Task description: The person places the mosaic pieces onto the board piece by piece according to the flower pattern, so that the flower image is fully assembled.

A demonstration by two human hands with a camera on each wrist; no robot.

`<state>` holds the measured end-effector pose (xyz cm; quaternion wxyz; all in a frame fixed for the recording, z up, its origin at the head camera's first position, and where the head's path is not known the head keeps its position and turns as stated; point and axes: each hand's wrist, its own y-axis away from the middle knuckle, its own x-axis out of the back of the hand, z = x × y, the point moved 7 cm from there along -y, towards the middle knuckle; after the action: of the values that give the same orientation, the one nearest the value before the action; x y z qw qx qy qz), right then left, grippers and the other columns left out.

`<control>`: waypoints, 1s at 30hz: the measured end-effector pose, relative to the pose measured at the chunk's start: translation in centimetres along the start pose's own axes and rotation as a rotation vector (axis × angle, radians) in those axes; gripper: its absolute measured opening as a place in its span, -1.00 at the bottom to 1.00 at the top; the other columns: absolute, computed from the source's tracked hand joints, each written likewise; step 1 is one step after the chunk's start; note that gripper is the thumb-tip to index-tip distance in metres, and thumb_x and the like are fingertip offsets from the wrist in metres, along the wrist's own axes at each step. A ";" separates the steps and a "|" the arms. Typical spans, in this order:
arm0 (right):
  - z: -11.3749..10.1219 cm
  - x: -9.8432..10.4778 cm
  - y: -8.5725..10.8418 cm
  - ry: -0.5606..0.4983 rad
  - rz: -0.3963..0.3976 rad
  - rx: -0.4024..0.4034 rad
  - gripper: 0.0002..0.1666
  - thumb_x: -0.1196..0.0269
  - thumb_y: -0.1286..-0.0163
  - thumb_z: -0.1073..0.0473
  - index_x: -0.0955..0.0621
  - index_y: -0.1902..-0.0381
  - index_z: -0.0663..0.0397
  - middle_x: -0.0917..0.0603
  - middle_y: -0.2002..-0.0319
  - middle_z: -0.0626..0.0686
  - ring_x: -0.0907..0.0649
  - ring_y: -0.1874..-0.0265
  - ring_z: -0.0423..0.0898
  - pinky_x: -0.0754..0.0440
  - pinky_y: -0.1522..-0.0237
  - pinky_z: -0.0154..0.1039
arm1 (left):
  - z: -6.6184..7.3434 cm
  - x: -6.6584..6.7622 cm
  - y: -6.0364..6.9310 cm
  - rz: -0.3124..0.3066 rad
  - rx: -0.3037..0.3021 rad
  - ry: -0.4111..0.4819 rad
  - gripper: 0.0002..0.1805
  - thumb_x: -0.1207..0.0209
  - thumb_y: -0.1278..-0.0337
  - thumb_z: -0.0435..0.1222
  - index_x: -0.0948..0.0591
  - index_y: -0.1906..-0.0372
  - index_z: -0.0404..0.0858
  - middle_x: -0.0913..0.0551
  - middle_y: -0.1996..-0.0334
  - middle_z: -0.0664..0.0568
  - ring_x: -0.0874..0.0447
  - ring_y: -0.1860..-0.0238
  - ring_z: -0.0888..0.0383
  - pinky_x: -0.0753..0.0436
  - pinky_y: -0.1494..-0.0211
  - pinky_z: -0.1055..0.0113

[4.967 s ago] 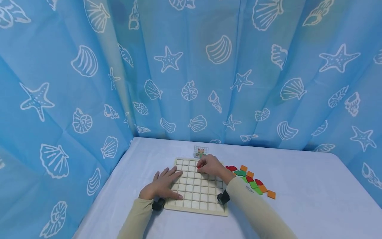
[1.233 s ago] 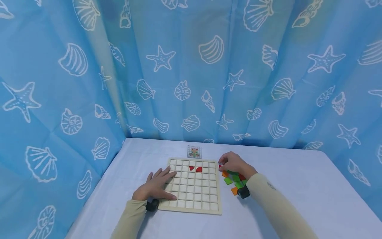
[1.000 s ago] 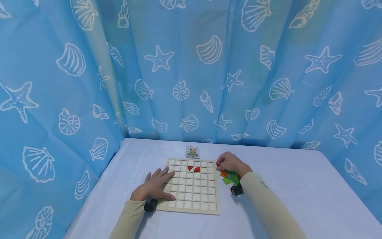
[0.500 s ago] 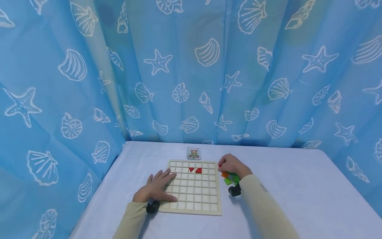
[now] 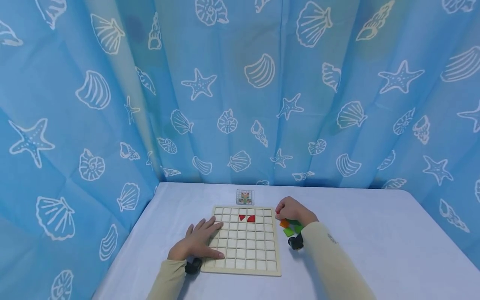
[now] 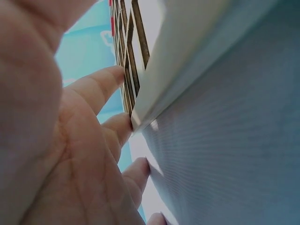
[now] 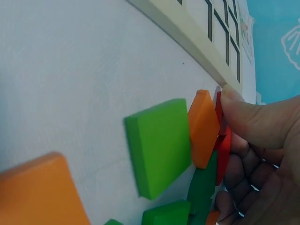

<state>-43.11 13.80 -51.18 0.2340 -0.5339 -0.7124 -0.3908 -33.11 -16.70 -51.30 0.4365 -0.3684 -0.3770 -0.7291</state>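
**While the right hand (image 5: 294, 211) pinches one red piece (image 7: 219, 110), the left hand (image 5: 200, 242) lies spread on the board (image 5: 250, 253)**

Where the board's far right corner ends, that red piece sits just beside it, between the right hand's thumb and forefinger; this grip is closed down on it, the other fingers curled. Below the hand the loose pieces crowd together: two orange pieces (image 7: 204, 131) plainly seen, one whole light green square (image 7: 157, 147) with part of another green piece (image 7: 166, 213) near it, one dark green piece (image 7: 202, 185), and what looks like a second red piece (image 7: 225, 157). The hand hides some, so I cannot tell the full count.

On the single gridded board, two red pieces lie side by side in the second row from the far edge: one triangle (image 5: 241, 217) on the left, one round-edged piece (image 5: 251, 218) on the right. The left hand's grip is wide, fingers straight, merely touching the board's left side.

One patterned card (image 5: 245, 197) lies beyond the far edge. Two black wrist devices (image 5: 296, 241) and two beige sleeves (image 5: 330, 258) show over the white bench (image 5: 375, 241); a blue shell-print curtain (image 5: 225, 83) hangs behind.
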 end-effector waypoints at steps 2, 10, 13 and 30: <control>-0.1 -0.1 0.0 0.000 -0.006 0.004 -0.79 -0.40 -0.23 0.16 -0.67 0.20 0.09 -0.65 0.29 0.06 -0.60 0.35 -0.03 -0.59 0.19 -0.18 | -0.2 -0.1 0.0 -0.004 0.007 -0.006 0.13 -0.45 0.26 0.27 -0.26 -0.51 0.03 -0.06 -0.58 -0.06 0.11 -0.57 -0.25 0.15 -0.51 -0.36; -0.5 0.0 0.2 0.009 -0.017 0.005 -0.81 -0.38 -0.24 0.18 -0.66 0.20 0.09 -0.65 0.30 0.05 -0.60 0.37 -0.04 -0.59 0.20 -0.20 | -0.2 0.1 0.1 0.001 -0.002 -0.021 0.14 -0.44 0.25 0.28 -0.25 -0.51 0.02 -0.07 -0.58 -0.07 0.10 -0.57 -0.25 0.13 -0.51 -0.36; -0.7 0.1 0.1 0.018 -0.014 0.009 -0.81 -0.37 -0.25 0.18 -0.65 0.20 0.09 -0.65 0.29 0.05 -0.59 0.34 -0.04 -0.60 0.16 -0.17 | -0.2 0.3 0.2 0.003 -0.001 -0.023 0.14 -0.43 0.25 0.28 -0.24 -0.52 0.03 -0.05 -0.58 -0.06 0.12 -0.58 -0.25 0.15 -0.52 -0.35; -0.2 0.1 -0.2 0.065 -0.010 0.001 -0.79 -0.38 -0.25 0.15 -0.64 0.20 0.09 -0.65 0.29 0.06 -0.58 0.30 -0.03 -0.61 0.13 -0.14 | 0.2 0.1 0.0 -0.006 0.009 -0.021 0.13 -0.45 0.26 0.27 -0.26 -0.51 0.03 -0.06 -0.58 -0.05 0.10 -0.58 -0.23 0.11 -0.52 -0.35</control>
<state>-43.32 13.69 -51.06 0.2554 -0.5174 -0.7073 -0.4084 -33.08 -16.54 -51.08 0.4321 -0.3728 -0.3859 -0.7248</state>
